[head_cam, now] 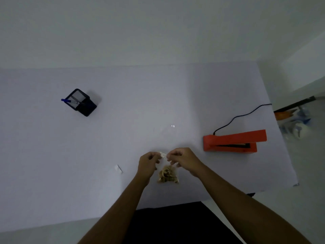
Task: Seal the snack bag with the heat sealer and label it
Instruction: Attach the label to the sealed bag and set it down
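Lower centre of the frame: left hand (148,160) and right hand (182,158) pinch a small label (163,155) above the snack bag (168,175).

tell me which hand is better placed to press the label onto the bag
Right, probably. The right hand pinches the label directly above the bag, while the left hand sits off to its side.
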`<state>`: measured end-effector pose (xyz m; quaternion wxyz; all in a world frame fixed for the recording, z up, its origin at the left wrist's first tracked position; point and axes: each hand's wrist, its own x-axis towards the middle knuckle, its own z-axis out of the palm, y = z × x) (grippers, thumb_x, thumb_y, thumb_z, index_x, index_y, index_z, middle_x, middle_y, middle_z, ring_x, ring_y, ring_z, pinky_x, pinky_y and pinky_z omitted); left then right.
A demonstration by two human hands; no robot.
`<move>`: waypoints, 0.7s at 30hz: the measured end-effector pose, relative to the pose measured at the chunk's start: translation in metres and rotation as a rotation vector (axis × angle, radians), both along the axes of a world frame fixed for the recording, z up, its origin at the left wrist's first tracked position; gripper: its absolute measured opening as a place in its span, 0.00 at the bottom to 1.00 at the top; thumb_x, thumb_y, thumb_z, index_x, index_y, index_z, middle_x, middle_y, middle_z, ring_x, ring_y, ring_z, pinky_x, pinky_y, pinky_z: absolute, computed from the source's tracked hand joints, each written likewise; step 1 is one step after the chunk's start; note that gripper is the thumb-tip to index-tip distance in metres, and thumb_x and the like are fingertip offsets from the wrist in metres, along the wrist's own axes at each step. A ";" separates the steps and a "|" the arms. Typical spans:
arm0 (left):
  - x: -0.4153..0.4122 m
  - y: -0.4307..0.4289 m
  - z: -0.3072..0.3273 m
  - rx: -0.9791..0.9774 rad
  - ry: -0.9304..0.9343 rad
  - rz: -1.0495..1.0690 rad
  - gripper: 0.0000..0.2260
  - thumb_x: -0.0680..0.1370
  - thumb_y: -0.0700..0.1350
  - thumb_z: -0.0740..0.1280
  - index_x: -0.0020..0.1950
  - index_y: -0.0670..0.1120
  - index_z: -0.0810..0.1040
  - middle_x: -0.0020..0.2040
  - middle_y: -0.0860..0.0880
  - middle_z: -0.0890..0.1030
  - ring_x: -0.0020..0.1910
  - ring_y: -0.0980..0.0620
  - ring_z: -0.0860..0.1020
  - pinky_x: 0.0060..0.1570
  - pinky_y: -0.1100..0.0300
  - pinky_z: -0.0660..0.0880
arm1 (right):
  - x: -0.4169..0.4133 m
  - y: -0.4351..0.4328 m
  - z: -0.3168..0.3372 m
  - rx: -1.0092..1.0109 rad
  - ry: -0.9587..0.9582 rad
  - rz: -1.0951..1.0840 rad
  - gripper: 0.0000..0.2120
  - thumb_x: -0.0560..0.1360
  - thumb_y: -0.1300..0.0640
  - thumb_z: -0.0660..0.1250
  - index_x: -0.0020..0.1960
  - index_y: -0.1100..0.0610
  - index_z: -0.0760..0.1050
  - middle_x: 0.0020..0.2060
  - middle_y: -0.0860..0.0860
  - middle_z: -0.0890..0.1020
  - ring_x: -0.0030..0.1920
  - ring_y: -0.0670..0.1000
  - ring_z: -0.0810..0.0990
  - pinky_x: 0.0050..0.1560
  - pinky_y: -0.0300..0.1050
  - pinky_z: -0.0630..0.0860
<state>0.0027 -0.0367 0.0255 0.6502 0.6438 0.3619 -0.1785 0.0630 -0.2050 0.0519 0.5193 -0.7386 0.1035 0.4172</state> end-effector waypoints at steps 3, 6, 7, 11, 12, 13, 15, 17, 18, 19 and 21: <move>0.000 -0.013 -0.009 -0.026 0.040 0.041 0.07 0.78 0.40 0.65 0.46 0.43 0.83 0.44 0.44 0.85 0.41 0.50 0.80 0.37 0.56 0.76 | 0.006 -0.007 -0.015 -0.014 0.044 0.016 0.06 0.74 0.58 0.72 0.50 0.60 0.83 0.44 0.56 0.87 0.40 0.49 0.83 0.39 0.41 0.77; 0.002 -0.017 -0.019 0.085 0.047 -0.027 0.07 0.77 0.40 0.66 0.44 0.42 0.83 0.42 0.44 0.84 0.39 0.50 0.79 0.38 0.56 0.76 | 0.007 -0.009 -0.028 -0.047 0.023 0.049 0.04 0.75 0.59 0.71 0.48 0.58 0.83 0.44 0.55 0.87 0.40 0.48 0.83 0.38 0.39 0.76; 0.003 -0.016 -0.022 0.141 0.044 -0.067 0.07 0.77 0.40 0.66 0.43 0.42 0.83 0.40 0.45 0.84 0.39 0.50 0.79 0.39 0.55 0.77 | 0.006 -0.009 -0.033 -0.061 0.006 0.071 0.03 0.75 0.59 0.71 0.47 0.57 0.83 0.44 0.55 0.87 0.41 0.49 0.83 0.38 0.39 0.76; 0.007 -0.012 -0.031 0.310 0.044 -0.248 0.06 0.76 0.41 0.67 0.42 0.43 0.82 0.38 0.49 0.84 0.37 0.53 0.79 0.37 0.63 0.74 | 0.004 -0.005 -0.054 -0.122 -0.090 0.155 0.03 0.73 0.60 0.72 0.41 0.56 0.81 0.40 0.55 0.87 0.42 0.53 0.86 0.48 0.51 0.83; 0.008 -0.011 -0.033 0.328 0.052 -0.288 0.06 0.76 0.42 0.67 0.43 0.43 0.82 0.39 0.49 0.83 0.38 0.53 0.79 0.38 0.64 0.73 | 0.005 -0.005 -0.058 -0.146 -0.111 0.175 0.03 0.72 0.60 0.72 0.40 0.55 0.81 0.39 0.55 0.87 0.42 0.53 0.86 0.48 0.53 0.83; 0.008 -0.010 -0.037 0.342 0.061 -0.326 0.05 0.76 0.43 0.67 0.44 0.44 0.82 0.40 0.50 0.83 0.40 0.53 0.80 0.39 0.64 0.73 | 0.007 -0.006 -0.061 -0.162 -0.121 0.196 0.03 0.72 0.60 0.72 0.39 0.55 0.81 0.38 0.54 0.87 0.41 0.54 0.86 0.48 0.53 0.83; 0.009 -0.008 -0.042 0.357 0.083 -0.383 0.05 0.76 0.43 0.68 0.47 0.44 0.82 0.42 0.50 0.83 0.43 0.52 0.80 0.43 0.60 0.76 | 0.010 -0.006 -0.066 -0.184 -0.132 0.235 0.04 0.72 0.61 0.72 0.39 0.55 0.80 0.37 0.54 0.87 0.40 0.55 0.86 0.46 0.53 0.84; 0.009 -0.006 -0.045 0.362 0.096 -0.399 0.05 0.75 0.42 0.68 0.48 0.44 0.83 0.43 0.49 0.84 0.44 0.51 0.81 0.47 0.57 0.78 | 0.014 -0.008 -0.069 -0.199 -0.147 0.259 0.04 0.71 0.62 0.72 0.39 0.55 0.81 0.37 0.55 0.87 0.40 0.54 0.86 0.46 0.52 0.83; 0.010 -0.005 -0.045 0.365 0.097 -0.399 0.05 0.75 0.42 0.68 0.48 0.44 0.83 0.43 0.49 0.84 0.44 0.51 0.81 0.48 0.57 0.78 | 0.015 -0.009 -0.071 -0.200 -0.156 0.270 0.04 0.71 0.62 0.72 0.39 0.56 0.81 0.38 0.55 0.87 0.41 0.53 0.86 0.46 0.51 0.83; 0.011 -0.005 -0.046 0.369 0.095 -0.400 0.05 0.75 0.41 0.68 0.48 0.44 0.83 0.43 0.49 0.84 0.44 0.51 0.81 0.48 0.57 0.78 | 0.016 -0.009 -0.072 -0.200 -0.162 0.282 0.02 0.71 0.62 0.73 0.40 0.57 0.82 0.38 0.55 0.87 0.41 0.53 0.86 0.45 0.50 0.83; 0.013 -0.005 -0.046 0.376 0.092 -0.409 0.04 0.74 0.41 0.68 0.47 0.44 0.83 0.41 0.50 0.83 0.43 0.51 0.80 0.46 0.58 0.77 | 0.016 -0.007 -0.074 -0.210 -0.177 0.306 0.01 0.71 0.62 0.73 0.42 0.59 0.82 0.39 0.55 0.86 0.41 0.50 0.85 0.44 0.45 0.81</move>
